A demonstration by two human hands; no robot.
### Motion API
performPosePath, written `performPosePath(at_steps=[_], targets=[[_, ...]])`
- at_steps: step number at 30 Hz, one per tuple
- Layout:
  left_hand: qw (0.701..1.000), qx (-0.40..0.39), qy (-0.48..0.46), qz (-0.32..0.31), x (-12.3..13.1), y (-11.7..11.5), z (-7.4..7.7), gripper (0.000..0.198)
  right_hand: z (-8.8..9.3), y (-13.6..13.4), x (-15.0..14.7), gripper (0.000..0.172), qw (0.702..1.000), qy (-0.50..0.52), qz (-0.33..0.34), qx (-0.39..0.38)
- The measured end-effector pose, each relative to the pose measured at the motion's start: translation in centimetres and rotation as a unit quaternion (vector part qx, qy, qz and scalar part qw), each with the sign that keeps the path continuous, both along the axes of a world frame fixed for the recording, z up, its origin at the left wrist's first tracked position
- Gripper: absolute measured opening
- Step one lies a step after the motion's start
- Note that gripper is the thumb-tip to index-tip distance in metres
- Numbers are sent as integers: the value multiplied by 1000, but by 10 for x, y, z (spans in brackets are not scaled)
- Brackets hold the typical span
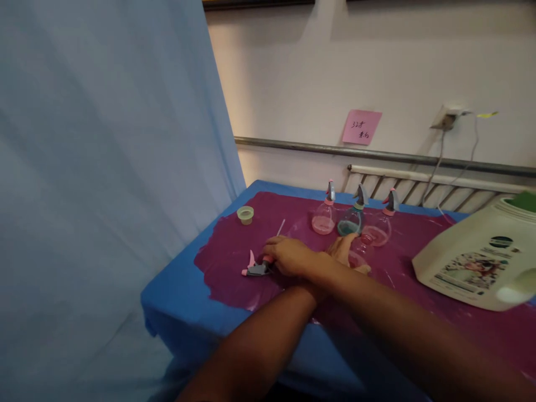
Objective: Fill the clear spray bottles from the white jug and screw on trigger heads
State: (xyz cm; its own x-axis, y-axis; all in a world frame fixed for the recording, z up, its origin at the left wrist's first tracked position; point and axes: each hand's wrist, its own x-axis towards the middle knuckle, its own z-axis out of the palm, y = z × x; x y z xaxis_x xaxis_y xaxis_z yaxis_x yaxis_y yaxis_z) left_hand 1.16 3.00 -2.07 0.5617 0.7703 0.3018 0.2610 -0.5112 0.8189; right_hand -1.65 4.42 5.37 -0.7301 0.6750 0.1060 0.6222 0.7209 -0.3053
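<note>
My arms cross, the right forearm lying over the left. My right hand (288,254), at the left, is closed around the pink collar of a grey and pink spray head (257,269), which lies low over the purple sheet. A thin pale tube (281,226) sticks out beyond the fingers. My left hand (342,251), at the right, grips a clear bottle (359,258) with pink liquid and a bare pink neck. Part of that hand is hidden by my right forearm. Just behind it stand a pink spray bottle (324,220), a teal spray bottle (350,223) and another pink spray bottle (379,226).
A small translucent cup (245,215) sits on the purple sheet (234,245) at the far left. To the right stands a large cream jug (473,257) with a green cap. Behind the blue-covered table are a wall, a pipe (293,146) and a radiator. A blue curtain (104,139) hangs left.
</note>
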Motion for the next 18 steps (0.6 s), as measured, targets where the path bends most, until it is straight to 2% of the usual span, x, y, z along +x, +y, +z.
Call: performPosePath(at_steps=[5, 9, 15, 18], targets=[[1000, -11, 12, 10, 2, 5, -3, 114, 6, -6, 1, 31, 998, -37, 45, 28], [1000, -19, 17, 11, -3, -2, 3, 112, 9, -6, -10, 28, 995, -70, 54, 46], [999, -43, 31, 5, -19, -14, 29, 107, 21, 3, -28, 27, 995, -70, 31, 59], [998, -45, 42, 9, -24, -16, 40, 105, 28, -3, -28, 29, 996, -53, 28, 61]])
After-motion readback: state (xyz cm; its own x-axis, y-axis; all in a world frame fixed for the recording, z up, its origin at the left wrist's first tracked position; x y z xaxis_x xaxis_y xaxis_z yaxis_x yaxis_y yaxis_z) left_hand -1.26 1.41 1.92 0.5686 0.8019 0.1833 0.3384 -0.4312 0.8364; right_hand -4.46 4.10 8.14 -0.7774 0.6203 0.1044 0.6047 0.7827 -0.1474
